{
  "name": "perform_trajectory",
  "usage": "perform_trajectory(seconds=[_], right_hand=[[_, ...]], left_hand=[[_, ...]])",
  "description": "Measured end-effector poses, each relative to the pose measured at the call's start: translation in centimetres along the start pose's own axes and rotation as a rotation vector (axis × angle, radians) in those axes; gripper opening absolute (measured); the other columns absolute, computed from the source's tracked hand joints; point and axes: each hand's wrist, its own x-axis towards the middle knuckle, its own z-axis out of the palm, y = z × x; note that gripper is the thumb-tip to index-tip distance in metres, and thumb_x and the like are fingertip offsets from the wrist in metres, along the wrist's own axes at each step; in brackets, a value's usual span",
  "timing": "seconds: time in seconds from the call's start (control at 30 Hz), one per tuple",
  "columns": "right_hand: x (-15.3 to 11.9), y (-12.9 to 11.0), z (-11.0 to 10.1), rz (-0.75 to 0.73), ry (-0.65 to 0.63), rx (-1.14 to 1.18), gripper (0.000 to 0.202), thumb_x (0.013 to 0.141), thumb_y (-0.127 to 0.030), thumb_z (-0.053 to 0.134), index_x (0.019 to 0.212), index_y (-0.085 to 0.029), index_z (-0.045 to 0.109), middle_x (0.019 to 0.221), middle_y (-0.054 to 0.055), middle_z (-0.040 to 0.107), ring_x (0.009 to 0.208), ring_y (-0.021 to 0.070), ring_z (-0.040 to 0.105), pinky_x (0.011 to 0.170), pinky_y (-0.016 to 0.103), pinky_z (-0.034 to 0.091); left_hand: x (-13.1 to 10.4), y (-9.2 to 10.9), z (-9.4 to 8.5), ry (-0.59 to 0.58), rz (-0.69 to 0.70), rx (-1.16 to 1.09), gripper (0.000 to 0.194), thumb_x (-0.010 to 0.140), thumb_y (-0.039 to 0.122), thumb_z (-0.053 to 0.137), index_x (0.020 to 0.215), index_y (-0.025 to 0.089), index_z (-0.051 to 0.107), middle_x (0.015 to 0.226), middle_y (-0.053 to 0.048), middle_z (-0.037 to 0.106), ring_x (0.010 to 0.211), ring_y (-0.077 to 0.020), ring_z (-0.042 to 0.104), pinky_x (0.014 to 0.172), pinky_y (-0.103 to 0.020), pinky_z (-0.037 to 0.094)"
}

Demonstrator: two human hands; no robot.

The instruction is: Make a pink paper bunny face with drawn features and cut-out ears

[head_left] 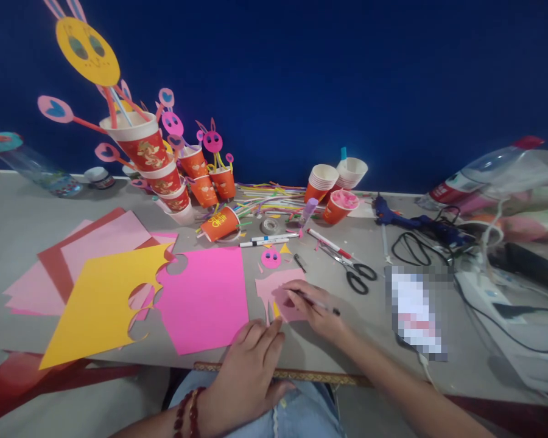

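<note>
My right hand (317, 313) is closed around a slim dark-ended pen (322, 303), its tip over a cut piece of light pink paper (274, 283). My left hand (253, 359) lies palm down with fingers stretched out at the table's front edge. Its fingertips reach the lower edge of that paper, beside a small yellow paper scrap (276, 310). Just behind the light pink piece is a small pink paper face (271, 257) with two eyes. To the left, a bright pink sheet (205, 298) with a cut edge lies close to my left hand.
A yellow sheet (95, 304) with round cutouts lies left. Black-handled scissors (357, 278) and a red marker (329, 243) lie right. Stacked red cups (148, 152) carry paper figures behind. A blue glue gun (388, 213), cables and a pixelated bright object (415, 313) are farther right.
</note>
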Motion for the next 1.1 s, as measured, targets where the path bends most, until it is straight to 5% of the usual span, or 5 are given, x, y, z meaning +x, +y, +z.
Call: perform_trajectory(seconds=[0.37, 0.53, 0.9, 1.1], right_hand=[[-0.4, 0.8, 0.3, -0.098, 0.02, -0.127, 0.019, 0.097, -0.026, 0.053, 0.108, -0.024, 0.068, 0.101, 0.005, 0.078, 0.09, 0.0198, 0.073, 0.084, 0.03, 0.055], [-0.1, 0.4, 0.3, -0.199, -0.014, -0.18, 0.025, 0.09, -0.016, 0.056, 0.11, -0.024, 0.069, 0.093, 0.004, 0.078, 0.081, 0.0191, 0.071, 0.077, 0.03, 0.055], [0.0, 0.4, -0.2, -0.184, -0.109, -0.196, 0.036, 0.084, -0.011, 0.059, 0.117, -0.023, 0.068, 0.1, 0.007, 0.076, 0.086, 0.0209, 0.069, 0.082, 0.033, 0.052], [0.0, 0.4, -0.2, -0.175, -0.134, -0.187, 0.038, 0.081, -0.007, 0.059, 0.115, -0.022, 0.069, 0.099, 0.006, 0.076, 0.085, 0.0212, 0.069, 0.08, 0.032, 0.052]], left_hand=[[1.2, 0.5, 0.5, -0.014, -0.01, -0.063, 0.074, 0.091, 0.065, 0.055, 0.143, 0.013, 0.047, 0.152, -0.011, 0.048, 0.123, -0.0299, 0.047, 0.108, -0.044, 0.039], [1.1, 0.5, 0.9, 0.016, -0.02, -0.101, 0.072, 0.091, 0.06, 0.06, 0.143, 0.013, 0.046, 0.151, -0.012, 0.049, 0.125, -0.0311, 0.046, 0.109, -0.048, 0.038], [0.6, -0.9, -1.5, 0.144, -0.062, -0.246, 0.036, 0.097, 0.02, 0.047, 0.132, 0.016, 0.053, 0.139, -0.013, 0.059, 0.118, -0.0275, 0.053, 0.103, -0.049, 0.044], [1.4, -0.8, -1.1, 0.152, -0.078, -0.209, 0.035, 0.094, 0.018, 0.05, 0.128, 0.017, 0.058, 0.132, -0.01, 0.063, 0.115, -0.0264, 0.054, 0.104, -0.049, 0.045]])
